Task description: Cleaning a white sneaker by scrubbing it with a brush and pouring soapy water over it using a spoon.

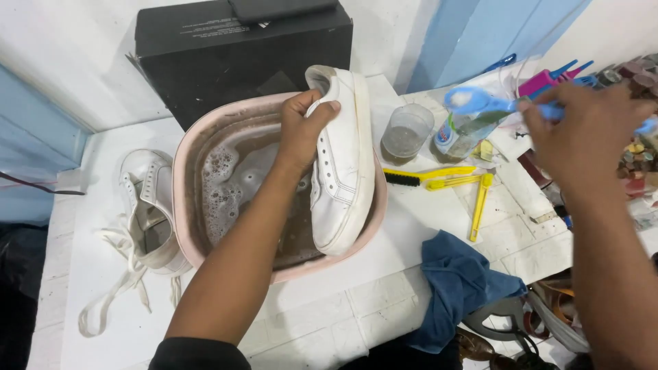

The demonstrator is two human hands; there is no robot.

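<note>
My left hand [301,130] grips a white sneaker [343,164] by its heel and side, holding it on edge over a pink basin [184,179] of brown soapy water. My right hand [582,133] is raised at the right, holding a blue brush [480,101] whose head carries white foam, above a small bottle [458,134]. A second white sneaker [147,209] with loose laces lies on the table left of the basin.
A black box [240,55] stands behind the basin. A clear plastic cup [406,131], a yellow brush [428,177], two yellow cutters [480,205] and a blue cloth [456,284] lie to the right. Cluttered tools and small items fill the far right edge.
</note>
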